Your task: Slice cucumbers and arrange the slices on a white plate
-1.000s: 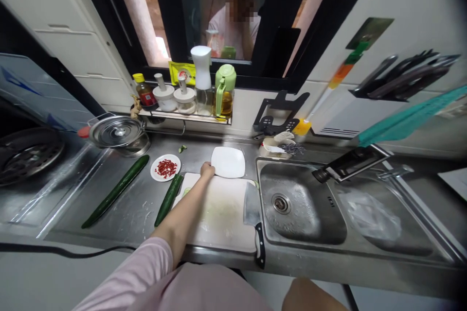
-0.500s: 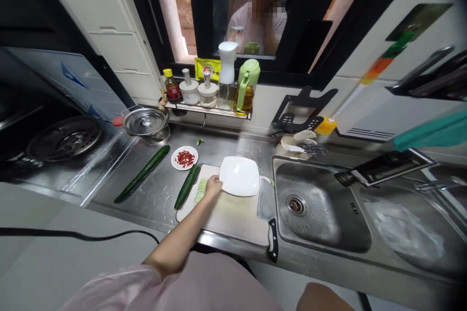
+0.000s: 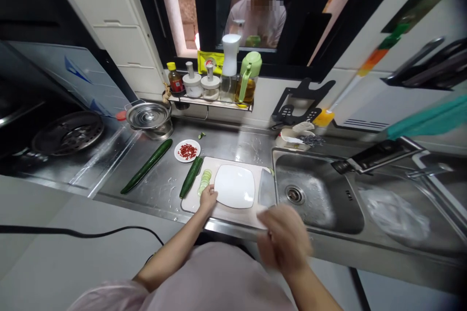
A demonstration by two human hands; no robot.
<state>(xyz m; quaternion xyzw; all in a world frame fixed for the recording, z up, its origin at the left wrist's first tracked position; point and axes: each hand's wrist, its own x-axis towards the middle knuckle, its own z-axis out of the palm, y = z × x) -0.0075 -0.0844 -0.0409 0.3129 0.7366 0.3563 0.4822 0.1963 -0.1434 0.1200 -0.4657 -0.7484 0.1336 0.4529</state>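
My left hand (image 3: 208,197) grips the left edge of a square white plate (image 3: 235,185), which is over the cutting board (image 3: 233,215). Whether the plate rests on the board I cannot tell. Just left of the plate, a row of cucumber slices (image 3: 206,177) lies on the board, with a cut piece of cucumber (image 3: 190,178) along the board's left side. My right hand (image 3: 286,238), smeared by motion, is near the front right corner of the board. It hides the handle of the kitchen knife (image 3: 266,187), whose blade lies at the board's right side.
A whole cucumber (image 3: 146,166) and a small plate of chopped red pieces (image 3: 187,150) lie to the left. Behind them stands a lidded steel pot (image 3: 149,116). The sink (image 3: 317,199) is on the right. Bottles and jars fill a wall shelf (image 3: 207,100).
My left hand and the white plate have moved toward me and slightly left. My right hand has come into view from below on the right, covering the knife handle.
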